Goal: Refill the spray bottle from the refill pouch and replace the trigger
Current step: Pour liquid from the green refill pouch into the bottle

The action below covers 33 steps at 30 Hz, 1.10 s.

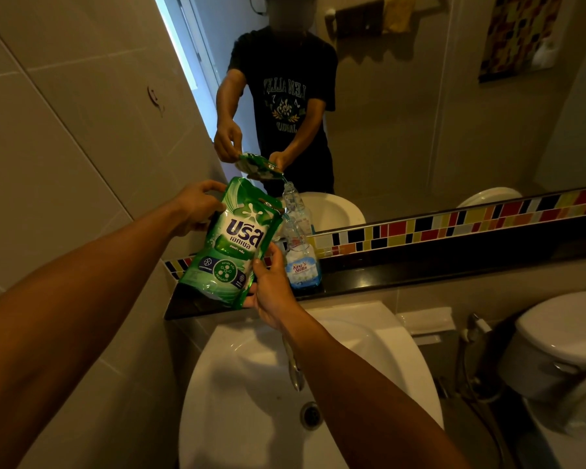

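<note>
A green refill pouch (pixel 232 243) is tilted to the right above the black ledge (pixel 403 270), its top corner at the open neck of a clear spray bottle (pixel 301 262). The bottle stands upright on the ledge with blue liquid in its lower part and no trigger on it. My left hand (pixel 197 206) grips the pouch's upper left edge. My right hand (pixel 271 289) holds its lower right corner from below. I cannot see the trigger anywhere.
A white basin (pixel 251 384) with a chrome tap (pixel 293 363) lies below the ledge. A mirror (pixel 403 113) behind the ledge reflects a person. A toilet (pixel 562 343) and a hose sprayer (pixel 477 324) stand at the right. Tiled wall fills the left.
</note>
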{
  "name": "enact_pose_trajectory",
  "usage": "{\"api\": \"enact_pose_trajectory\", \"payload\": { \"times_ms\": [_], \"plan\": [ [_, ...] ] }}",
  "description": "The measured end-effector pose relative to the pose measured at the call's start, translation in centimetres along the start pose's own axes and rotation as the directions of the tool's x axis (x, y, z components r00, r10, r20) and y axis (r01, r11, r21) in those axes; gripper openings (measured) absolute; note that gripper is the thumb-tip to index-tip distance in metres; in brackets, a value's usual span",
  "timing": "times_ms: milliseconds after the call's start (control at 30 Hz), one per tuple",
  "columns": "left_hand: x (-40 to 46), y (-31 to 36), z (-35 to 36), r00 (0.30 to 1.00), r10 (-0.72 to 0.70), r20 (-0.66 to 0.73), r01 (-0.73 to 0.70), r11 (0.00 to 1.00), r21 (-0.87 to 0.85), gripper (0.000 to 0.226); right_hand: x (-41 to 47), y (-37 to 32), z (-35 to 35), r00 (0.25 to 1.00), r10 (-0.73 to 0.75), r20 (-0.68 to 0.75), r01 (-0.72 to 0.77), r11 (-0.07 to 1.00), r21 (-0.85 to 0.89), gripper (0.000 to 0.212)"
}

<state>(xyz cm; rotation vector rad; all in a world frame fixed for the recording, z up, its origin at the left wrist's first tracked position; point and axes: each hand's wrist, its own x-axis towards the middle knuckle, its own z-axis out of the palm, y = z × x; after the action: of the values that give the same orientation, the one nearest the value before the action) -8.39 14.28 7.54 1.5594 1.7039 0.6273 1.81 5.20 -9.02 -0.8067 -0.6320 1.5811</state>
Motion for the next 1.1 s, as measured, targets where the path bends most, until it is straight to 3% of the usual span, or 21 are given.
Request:
{"api": "enact_pose_trajectory", "payload": {
  "times_ms": [433, 667, 867, 1100],
  "plan": [
    [-0.1, -0.4, 0.4, 1.0, 0.011, -0.005, -0.011, 1.0, -0.027, 0.045, 0.1, 0.0, -0.5, 1.0, -0.005, -0.002, 0.005, 1.0, -0.002, 0.04],
    [0.0, -2.6, 1.8, 0.999, 0.024, -0.04, -0.028, 0.993, -0.115, 0.046, 1.2, 0.6, -2.1, 0.996, -0.069, -0.056, 0.058, 0.982, -0.178, 0.04],
    [0.3, -4.5, 3.1, 0.998, 0.042, -0.04, -0.049, 0.981, -0.189, 0.047, 1.4, 0.8, -3.7, 0.997, -0.059, -0.049, 0.051, 0.988, -0.148, 0.045],
    [1.3, -6.6, 4.7, 0.998, 0.046, -0.043, -0.058, 0.95, -0.306, 0.044, 2.5, 1.2, -5.6, 0.992, -0.087, -0.09, 0.061, 0.963, -0.262, 0.036]
  ]
}}
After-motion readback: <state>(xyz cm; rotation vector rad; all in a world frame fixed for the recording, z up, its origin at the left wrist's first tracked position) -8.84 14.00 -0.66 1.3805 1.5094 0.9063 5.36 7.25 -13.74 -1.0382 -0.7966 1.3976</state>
